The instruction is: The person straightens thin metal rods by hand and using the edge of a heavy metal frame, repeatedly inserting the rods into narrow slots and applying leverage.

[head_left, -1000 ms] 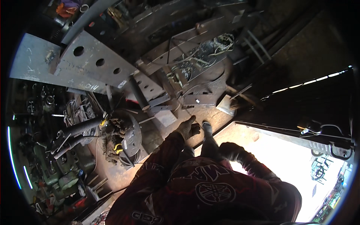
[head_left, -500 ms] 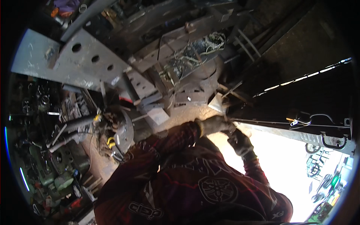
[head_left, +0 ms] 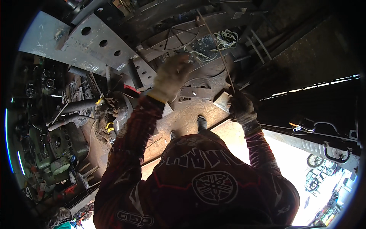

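Observation:
My right hand [head_left: 243, 110], in a dark work glove, is closed around one end of a long thin metal rod [head_left: 216, 47]. The rod slants up and leftward from the fist over the workpieces. To the left, my left hand [head_left: 170, 78], in a pale glove, is raised apart from the rod. Motion blurs its fingers, and nothing in it can be made out. Beyond it lie a wheel-like metal ring with spokes [head_left: 174, 37] and a tangle of pale cord [head_left: 225, 39]. A flat steel piece with slots [head_left: 195, 92] rests on the ground between my hands.
A large steel plate with round holes [head_left: 97, 45] stands at the far left. Greasy machine parts [head_left: 53, 149] fill the left side. On the right is a dark metal panel with a handle [head_left: 337, 152]. My shoe [head_left: 202, 123] stands on the dusty floor [head_left: 185, 114].
My hands, close together before, have parted. The left has swung up and to the left; the right has moved slightly forward, with the long rod now plainly visible in it.

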Demonstrator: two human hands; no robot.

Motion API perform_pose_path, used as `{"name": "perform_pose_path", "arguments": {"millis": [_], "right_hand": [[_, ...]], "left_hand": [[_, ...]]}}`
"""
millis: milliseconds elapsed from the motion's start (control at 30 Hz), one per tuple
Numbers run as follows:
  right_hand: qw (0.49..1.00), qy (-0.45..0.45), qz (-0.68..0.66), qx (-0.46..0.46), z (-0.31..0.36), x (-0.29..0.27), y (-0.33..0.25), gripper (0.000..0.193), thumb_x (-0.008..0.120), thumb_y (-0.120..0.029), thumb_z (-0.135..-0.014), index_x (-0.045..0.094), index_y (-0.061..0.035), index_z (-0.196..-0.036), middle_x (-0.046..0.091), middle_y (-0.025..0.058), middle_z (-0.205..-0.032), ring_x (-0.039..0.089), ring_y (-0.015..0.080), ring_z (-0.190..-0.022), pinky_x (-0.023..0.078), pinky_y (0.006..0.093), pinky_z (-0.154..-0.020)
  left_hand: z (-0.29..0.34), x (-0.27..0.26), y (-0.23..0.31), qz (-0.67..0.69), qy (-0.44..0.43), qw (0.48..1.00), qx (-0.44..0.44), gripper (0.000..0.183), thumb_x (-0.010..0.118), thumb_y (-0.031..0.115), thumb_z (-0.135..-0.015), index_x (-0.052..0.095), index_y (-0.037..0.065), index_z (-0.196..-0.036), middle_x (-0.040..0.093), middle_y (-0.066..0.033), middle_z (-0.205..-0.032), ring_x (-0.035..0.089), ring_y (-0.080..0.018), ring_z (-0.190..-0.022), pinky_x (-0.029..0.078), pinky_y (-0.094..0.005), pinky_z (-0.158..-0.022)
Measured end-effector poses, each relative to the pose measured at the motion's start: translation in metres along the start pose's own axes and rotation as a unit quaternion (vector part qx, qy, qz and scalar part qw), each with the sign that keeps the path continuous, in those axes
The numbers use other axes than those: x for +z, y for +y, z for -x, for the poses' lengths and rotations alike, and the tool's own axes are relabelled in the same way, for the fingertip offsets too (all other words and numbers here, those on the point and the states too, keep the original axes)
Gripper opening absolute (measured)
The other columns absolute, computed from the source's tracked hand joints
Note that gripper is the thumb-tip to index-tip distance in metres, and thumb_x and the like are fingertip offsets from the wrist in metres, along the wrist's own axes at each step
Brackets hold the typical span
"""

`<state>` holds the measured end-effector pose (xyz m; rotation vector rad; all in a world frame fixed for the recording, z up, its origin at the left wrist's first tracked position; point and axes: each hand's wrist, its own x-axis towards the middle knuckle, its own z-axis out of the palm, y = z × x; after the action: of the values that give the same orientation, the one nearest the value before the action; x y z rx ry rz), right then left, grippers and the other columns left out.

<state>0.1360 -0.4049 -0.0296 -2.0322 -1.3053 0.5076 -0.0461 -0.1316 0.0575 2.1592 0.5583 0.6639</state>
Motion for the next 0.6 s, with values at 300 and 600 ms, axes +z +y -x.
{"name": "perform_pose_path", "arguments": {"millis": [300,600], "right_hand": [[0.985,-0.035,0.159,-0.057,-0.030,-0.037,0.021,0.046,0.051,-0.021,-0.093,0.057,-0.0111,-0.137,0.070,0.0160,-0.108,0.071,0.0260,-0.076,0.055,0.0385,-0.070],[0.987,-0.061,0.131,0.071,-0.069,-0.045,-0.039,0.027,0.062,-0.016,-0.085,0.064,-0.0084,-0.111,0.066,0.0170,-0.110,0.067,0.0347,-0.094,0.055,0.0464,-0.077]], "left_hand": [[-0.059,-0.056,-0.025,-0.227,0.078,0.971,0.011,0.036,0.065,0.034,-0.091,0.066,0.012,-0.120,0.070,-0.0129,-0.118,0.068,-0.0316,-0.105,0.054,-0.0413,-0.092],[-0.111,-0.077,-0.066,-0.349,0.022,0.930,-0.112,0.062,0.047,0.060,-0.095,0.052,0.018,-0.141,0.059,-0.0166,-0.137,0.054,-0.0362,-0.128,0.041,-0.0478,-0.107]]}}
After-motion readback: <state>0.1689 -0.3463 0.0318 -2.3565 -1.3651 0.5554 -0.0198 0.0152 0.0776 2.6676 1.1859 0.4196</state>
